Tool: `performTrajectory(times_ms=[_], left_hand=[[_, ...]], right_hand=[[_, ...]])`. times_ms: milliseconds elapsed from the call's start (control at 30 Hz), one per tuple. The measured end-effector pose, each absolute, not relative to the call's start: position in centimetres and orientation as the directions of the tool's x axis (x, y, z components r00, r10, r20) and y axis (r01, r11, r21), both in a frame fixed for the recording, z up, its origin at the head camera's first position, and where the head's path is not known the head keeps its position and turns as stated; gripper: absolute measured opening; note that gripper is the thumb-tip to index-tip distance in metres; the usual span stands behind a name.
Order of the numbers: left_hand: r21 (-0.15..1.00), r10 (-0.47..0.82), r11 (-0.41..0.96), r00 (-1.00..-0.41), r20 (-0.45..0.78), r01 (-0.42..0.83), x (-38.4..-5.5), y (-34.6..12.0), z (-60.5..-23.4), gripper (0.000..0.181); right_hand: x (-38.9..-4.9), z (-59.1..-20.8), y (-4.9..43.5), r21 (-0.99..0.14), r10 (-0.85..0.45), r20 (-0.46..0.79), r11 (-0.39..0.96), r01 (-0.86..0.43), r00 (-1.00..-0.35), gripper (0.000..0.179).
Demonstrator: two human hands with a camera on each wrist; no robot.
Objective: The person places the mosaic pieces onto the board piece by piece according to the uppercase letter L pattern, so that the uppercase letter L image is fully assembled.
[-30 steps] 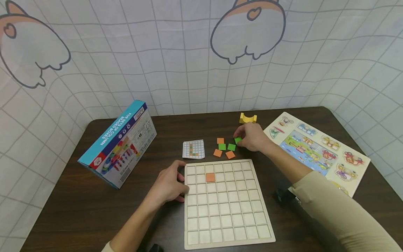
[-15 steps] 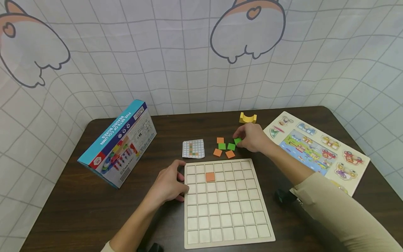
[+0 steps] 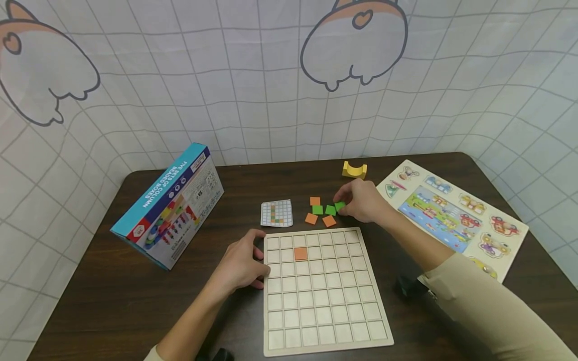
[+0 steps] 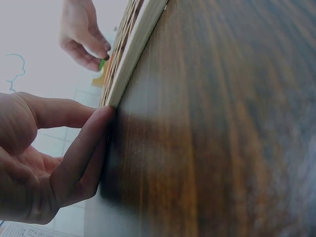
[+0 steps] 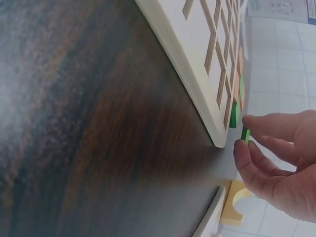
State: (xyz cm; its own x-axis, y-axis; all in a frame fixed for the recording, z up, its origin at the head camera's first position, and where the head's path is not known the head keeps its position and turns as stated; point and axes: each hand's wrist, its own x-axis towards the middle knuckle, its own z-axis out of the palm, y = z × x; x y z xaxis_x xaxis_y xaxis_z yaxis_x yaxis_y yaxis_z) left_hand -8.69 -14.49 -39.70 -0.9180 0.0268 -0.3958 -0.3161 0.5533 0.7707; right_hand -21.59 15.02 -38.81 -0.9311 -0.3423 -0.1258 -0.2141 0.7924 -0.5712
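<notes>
A pale wooden grid board (image 3: 334,346) lies flat on the dark table, with one orange tile (image 3: 300,253) in a cell of its second row from the far side. My left hand (image 3: 241,261) rests at the board's left edge, thumb and fingers bent loosely, fingertips touching the rim, as the left wrist view also shows. Beyond the board, my right hand (image 3: 361,200) pinches a green tile (image 5: 245,135) between thumb and finger. Beside it lie several loose tiles, orange (image 3: 311,218) and green (image 3: 317,209).
A small pattern card (image 3: 277,213) lies left of the loose tiles. A blue-topped box (image 3: 180,200) stands at the left. Behind the right hand is a yellow arch block (image 3: 354,170); a picture puzzle board (image 3: 510,240) lies at the right.
Hardly anything differs. The right hand, with the green tile between its fingertips, has tilted slightly; the left hand stays at the board's edge.
</notes>
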Motion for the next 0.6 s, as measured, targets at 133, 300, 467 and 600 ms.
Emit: performTrajectory(times_ms=[133, 300, 467, 600], left_hand=[[0.769, 0.026, 0.555, -0.918, -0.397, -0.317, -8.7, -14.5, -39.7, 0.081], [0.774, 0.029, 0.549, -0.918, -0.395, -0.316, -8.7, -14.5, -39.7, 0.081], [0.774, 0.032, 0.548, -0.917, -0.398, -0.317, -8.7, -14.5, -39.7, 0.081], [0.776, 0.032, 0.545, -0.917, -0.398, -0.318, -8.7, -14.5, -39.8, 0.082]], right_hand=[[-21.2, -38.7, 14.9, -0.578, -0.342, -0.127, 0.789, -0.211, -0.931, 0.019], [-20.8, -38.8, 14.9, -0.582, -0.348, -0.12, 0.784, -0.218, -0.93, 0.02], [-20.5, -38.8, 14.9, -0.584, -0.356, -0.126, 0.781, -0.221, -0.926, 0.019], [-20.0, -38.7, 14.8, -0.586, -0.361, -0.14, 0.78, -0.217, -0.922, 0.019]])
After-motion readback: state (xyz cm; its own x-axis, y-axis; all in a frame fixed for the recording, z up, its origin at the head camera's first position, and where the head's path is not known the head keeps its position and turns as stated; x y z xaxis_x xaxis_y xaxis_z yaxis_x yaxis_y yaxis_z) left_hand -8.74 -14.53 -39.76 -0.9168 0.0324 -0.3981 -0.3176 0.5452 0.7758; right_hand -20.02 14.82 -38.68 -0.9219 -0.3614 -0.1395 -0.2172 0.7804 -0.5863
